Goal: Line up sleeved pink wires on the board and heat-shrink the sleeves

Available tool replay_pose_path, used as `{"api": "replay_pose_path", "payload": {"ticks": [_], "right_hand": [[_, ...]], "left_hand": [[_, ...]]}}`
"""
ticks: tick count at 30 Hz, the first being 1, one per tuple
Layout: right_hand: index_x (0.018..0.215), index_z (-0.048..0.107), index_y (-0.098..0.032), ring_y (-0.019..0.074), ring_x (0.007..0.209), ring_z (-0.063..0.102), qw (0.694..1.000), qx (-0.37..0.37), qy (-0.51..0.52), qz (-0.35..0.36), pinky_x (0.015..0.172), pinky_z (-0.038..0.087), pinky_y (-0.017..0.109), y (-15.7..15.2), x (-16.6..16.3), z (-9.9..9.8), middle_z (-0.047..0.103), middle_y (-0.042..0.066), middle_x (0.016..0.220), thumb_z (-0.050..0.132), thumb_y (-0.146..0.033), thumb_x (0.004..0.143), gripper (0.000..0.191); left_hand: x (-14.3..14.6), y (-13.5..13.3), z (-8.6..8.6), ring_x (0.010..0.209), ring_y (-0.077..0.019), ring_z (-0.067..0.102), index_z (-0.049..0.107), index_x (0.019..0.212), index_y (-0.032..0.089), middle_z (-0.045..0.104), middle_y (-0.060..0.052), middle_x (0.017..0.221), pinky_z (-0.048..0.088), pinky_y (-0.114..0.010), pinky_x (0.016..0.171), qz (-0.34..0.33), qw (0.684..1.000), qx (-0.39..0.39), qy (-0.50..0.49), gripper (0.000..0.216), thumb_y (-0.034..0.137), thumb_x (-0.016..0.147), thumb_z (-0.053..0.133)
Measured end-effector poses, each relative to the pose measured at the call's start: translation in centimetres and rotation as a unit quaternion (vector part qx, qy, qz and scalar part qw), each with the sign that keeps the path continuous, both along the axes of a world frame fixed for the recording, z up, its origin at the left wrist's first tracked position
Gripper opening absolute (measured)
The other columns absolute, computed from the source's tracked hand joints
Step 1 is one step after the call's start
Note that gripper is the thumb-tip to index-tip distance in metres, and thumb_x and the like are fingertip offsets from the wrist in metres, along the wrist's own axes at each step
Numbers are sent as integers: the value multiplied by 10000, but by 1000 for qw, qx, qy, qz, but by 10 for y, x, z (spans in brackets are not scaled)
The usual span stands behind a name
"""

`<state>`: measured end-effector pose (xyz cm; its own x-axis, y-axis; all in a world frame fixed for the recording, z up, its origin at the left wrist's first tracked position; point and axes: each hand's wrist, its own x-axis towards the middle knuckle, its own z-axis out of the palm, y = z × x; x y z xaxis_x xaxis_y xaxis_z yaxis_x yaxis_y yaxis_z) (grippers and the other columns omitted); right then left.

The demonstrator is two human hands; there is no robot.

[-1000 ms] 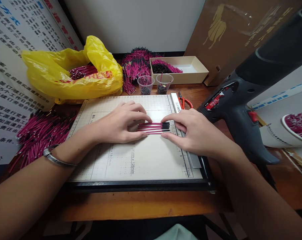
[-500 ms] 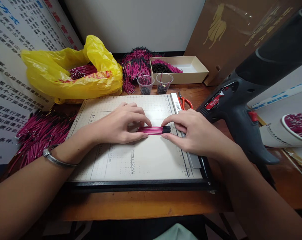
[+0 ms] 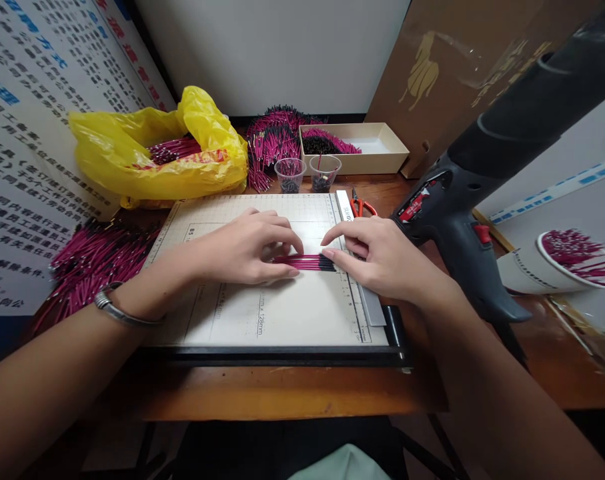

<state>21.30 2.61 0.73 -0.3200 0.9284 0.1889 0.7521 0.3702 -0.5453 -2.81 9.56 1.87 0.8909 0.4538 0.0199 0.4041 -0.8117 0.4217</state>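
A flat row of magenta wires (image 3: 309,262) with black sleeved ends lies on the gridded board of a paper trimmer (image 3: 302,313). My left hand (image 3: 252,248) grips the row near its left end, thumb on the near side and forefinger on the far side. The wires' left ends are hidden under that hand. My right hand (image 3: 377,257) is over the black ends, with thumb and forefinger a little apart and nothing seen between them. Whether its thumb touches the wires I cannot tell.
Behind the board stand two clear cups (image 3: 290,177), a cardboard tray (image 3: 367,163) of wires and a yellow bag (image 3: 157,173). Loose wires (image 3: 97,267) are heaped at left. At right are orange-handled pliers (image 3: 365,207), a heat gun (image 3: 462,220) and a paper cup (image 3: 529,270) of wires.
My right thumb and forefinger have moved from either side of the wire row to above its far side. My left hand keeps its grip. The view has shifted slightly.
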Motion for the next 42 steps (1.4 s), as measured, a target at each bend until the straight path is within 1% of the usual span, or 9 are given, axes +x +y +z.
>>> {"api": "replay_pose_path", "payload": {"ticks": [5,7,10,17,27,30,34,39,42], "right_hand": [[810,717,-193,109,546,329,999,21,15,-36,664,283,297,2,-1,-2,343,-75,516,584,-249,902,171],[818,704,-190,113,544,352,998,33,21,-58,656,288,296,3,-1,-3,361,-70,521,564,-244,914,179],[829,705,-186,121,541,387,995,47,26,-87,645,300,293,4,0,-3,372,-66,522,565,-254,909,175],[809,703,-200,122,513,373,991,57,31,-118,625,301,294,6,2,-1,351,-69,502,580,-257,870,149],[852,686,-207,136,539,431,990,30,31,-133,619,329,300,6,9,-4,438,-49,545,560,-247,874,135],[924,688,-203,183,690,560,990,30,33,-133,709,413,333,7,6,-7,584,13,710,554,-251,872,151],[1128,660,-187,301,1122,623,990,39,38,-131,1021,466,487,5,7,-11,668,153,1190,531,-248,867,298],[1318,550,-183,304,1586,337,998,-18,34,-49,1305,260,570,0,13,-13,440,195,1621,499,-253,899,428],[1402,486,-163,271,1682,128,996,-81,6,-21,1361,121,582,-3,12,-14,228,192,1757,442,-199,918,488]], "left_hand": [[15,-29,9,1194,-343,660,508,1546,100,694,-204,1349,501,-451,1010,57,992,84,78,713,531,983,583],[22,-50,6,1380,-395,582,410,1610,39,584,-258,1538,461,-532,1141,92,984,110,106,780,529,1011,514],[32,-81,-7,1561,-373,434,398,1617,10,447,-242,1671,317,-567,1300,153,971,139,122,712,474,1079,364],[61,-114,-36,1586,-337,411,428,1613,3,415,-210,1677,341,-581,1317,218,956,175,86,664,389,1115,217],[93,-124,-46,1568,-351,432,444,1574,-72,421,-244,1667,415,-524,1299,265,948,175,27,656,286,1050,278],[95,-123,-46,1582,-344,411,427,1588,-60,398,-231,1684,396,-524,1314,267,950,163,22,655,287,1048,297],[92,-124,-45,1611,-311,356,384,1612,-54,352,-220,1712,341,-480,1348,263,950,166,24,651,289,1069,274],[78,-126,-46,1576,-307,430,436,1587,-43,440,-216,1667,390,-495,1316,288,932,218,4,644,313,1105,202],[73,-125,-47,1546,-298,480,493,1560,-12,520,-191,1622,414,-508,1296,266,936,232,2,624,303,1117,189]]}}
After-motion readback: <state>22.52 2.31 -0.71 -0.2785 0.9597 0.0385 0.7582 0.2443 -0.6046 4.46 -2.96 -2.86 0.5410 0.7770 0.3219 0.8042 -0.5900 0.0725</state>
